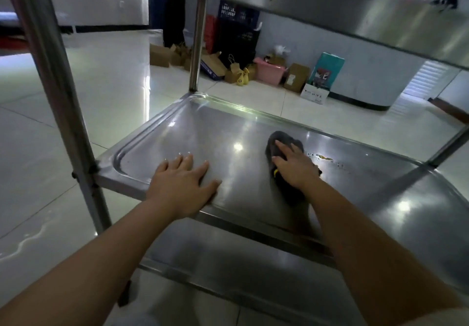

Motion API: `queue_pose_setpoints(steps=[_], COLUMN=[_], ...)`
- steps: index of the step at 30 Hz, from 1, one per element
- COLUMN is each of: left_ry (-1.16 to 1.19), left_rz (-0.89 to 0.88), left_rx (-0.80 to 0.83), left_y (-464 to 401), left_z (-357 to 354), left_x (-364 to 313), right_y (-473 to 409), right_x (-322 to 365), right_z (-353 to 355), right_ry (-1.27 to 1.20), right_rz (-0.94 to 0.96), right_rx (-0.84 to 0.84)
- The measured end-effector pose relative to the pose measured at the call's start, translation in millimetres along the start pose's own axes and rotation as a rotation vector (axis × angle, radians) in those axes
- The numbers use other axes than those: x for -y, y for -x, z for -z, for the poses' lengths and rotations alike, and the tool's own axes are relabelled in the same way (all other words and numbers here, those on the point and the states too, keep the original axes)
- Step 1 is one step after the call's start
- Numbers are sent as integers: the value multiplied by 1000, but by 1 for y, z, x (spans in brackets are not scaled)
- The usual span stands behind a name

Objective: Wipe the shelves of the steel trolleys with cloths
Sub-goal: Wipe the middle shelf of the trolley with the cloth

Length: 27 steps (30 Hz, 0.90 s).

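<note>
Fingers [281,145] of the right hand [295,167] lie extended, pressing the dark cloth [284,173] onto the middle trolley shelf [203,133]; left hand [182,183] rests flat, fingers spread, nearer left.

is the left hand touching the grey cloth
Apart. The head view shows the left hand flat on the steel shelf, with bare steel between it and the grey cloth under the right hand.

both forearms are showing bare from the hands back to the lower edge of the view, with no sleeves, watch or bands on the wrists. the left hand [181,186] and the right hand [294,167] are wearing no gloves and no rings. the fingernails on the left hand are showing short, pale and slightly glossy.
</note>
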<state>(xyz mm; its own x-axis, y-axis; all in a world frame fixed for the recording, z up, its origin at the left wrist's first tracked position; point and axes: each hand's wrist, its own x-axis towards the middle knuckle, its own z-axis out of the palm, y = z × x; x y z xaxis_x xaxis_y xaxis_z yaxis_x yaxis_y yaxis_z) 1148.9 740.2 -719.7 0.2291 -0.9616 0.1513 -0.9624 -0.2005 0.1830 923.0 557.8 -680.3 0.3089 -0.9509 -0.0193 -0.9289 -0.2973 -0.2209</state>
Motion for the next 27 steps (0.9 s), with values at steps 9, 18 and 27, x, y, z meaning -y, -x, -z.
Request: queue_pose_setpoints(steps=[9, 18, 27], left_ry=[45, 76, 108], left_rz=[93, 41, 28], left_rx=[84, -75, -158], left_y=[-2, 10, 11], left_z=[27, 15, 8], left_x=[-42, -64, -64], right_y=[132, 96, 132], right_x=[-39, -6, 17], right_z=[3, 4, -5], right_ry=[-14, -75, -86], right_rz=[182, 274, 498], right_rx=[-11, 56, 41])
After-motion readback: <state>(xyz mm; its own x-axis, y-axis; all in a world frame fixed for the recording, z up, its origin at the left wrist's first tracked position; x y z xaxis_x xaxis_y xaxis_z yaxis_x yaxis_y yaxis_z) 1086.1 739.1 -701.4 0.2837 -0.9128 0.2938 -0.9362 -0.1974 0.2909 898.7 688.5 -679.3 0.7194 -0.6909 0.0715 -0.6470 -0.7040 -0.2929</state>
